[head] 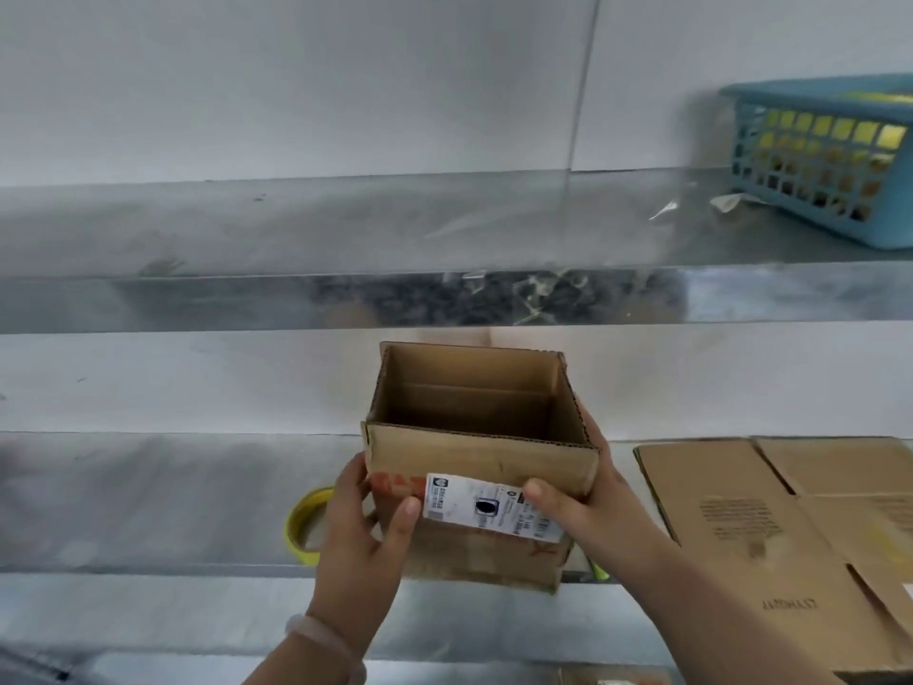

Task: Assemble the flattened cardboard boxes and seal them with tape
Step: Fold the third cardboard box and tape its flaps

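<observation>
Holding box (474,457) in both hands, mouth open upward, over front edge of steel bench (173,501); not able to tell whether its bottom is resting on anything. Wrapping left hand (360,531) round left wall, thumb pressing front face just beside white label (494,511); wrapping right hand (588,491) round right wall, thumb lying on label's top edge. Both grips closed on box, neither free. Judging step as squaring up opened box, top not yet folded shut, no tape showing on visible faces; bottom seam hidden, so not saying whether sealed. Expecting next move to call for folding flaps flat, then freeing one hand for yellow tape roll (302,529), lying on bench just behind left hand, and steadying box with the other. Seeing flat boxes (790,536) stacked on bench to right, near held box but apart, probably waiting their turn. Noting shiny scuffed metal bench, metal shelf (296,229) above it carrying blue basket (830,160) at far right, plain white wall (296,81) behind.
</observation>
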Action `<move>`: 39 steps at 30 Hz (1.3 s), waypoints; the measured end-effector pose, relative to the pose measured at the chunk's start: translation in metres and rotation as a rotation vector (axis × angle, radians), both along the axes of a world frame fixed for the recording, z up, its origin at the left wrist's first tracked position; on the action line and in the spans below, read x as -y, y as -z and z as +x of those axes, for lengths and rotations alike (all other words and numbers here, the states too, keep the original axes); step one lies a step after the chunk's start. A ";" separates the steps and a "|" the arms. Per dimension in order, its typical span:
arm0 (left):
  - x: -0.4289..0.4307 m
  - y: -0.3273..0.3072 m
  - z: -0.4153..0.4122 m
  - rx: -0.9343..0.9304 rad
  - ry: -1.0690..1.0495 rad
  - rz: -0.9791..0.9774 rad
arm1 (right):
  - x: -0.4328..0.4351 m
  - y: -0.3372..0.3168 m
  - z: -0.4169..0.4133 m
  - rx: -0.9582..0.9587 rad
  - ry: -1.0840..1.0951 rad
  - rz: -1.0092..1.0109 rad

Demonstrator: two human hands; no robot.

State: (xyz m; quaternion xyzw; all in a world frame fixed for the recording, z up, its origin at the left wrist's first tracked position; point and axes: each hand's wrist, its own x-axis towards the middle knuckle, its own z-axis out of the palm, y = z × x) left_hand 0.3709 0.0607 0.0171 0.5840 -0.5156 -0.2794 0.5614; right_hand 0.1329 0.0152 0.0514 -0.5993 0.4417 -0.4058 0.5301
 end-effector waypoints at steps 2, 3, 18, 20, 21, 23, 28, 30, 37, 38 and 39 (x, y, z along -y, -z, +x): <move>0.003 0.000 0.009 0.079 0.059 0.010 | 0.001 0.007 0.003 -0.048 0.030 -0.044; 0.005 0.000 0.015 0.118 0.079 0.007 | 0.001 0.008 0.003 -0.078 0.040 -0.068; 0.039 -0.030 0.043 0.333 0.139 -0.093 | 0.014 0.002 0.010 -0.310 0.120 -0.194; 0.045 -0.031 0.046 0.301 0.136 -0.048 | 0.017 -0.003 0.011 -0.375 0.153 -0.220; 0.048 -0.032 0.048 0.287 0.144 -0.015 | 0.019 -0.005 0.011 -0.399 0.172 -0.241; 0.053 -0.036 0.053 0.250 0.197 0.077 | 0.023 -0.007 0.008 -0.395 0.182 -0.249; 0.074 -0.049 0.063 0.314 0.375 0.166 | 0.041 -0.014 0.000 -0.413 0.059 -0.240; 0.074 -0.049 0.063 0.336 0.359 0.132 | 0.042 -0.013 -0.002 -0.434 0.075 -0.278; 0.053 -0.029 0.060 0.218 0.422 0.118 | 0.024 0.006 0.002 -0.545 0.113 -0.365; 0.051 -0.027 0.058 0.213 0.432 0.135 | 0.021 0.008 0.003 -0.549 0.080 -0.352; 0.048 -0.025 0.057 0.220 0.437 0.140 | 0.018 0.010 0.002 -0.550 0.057 -0.352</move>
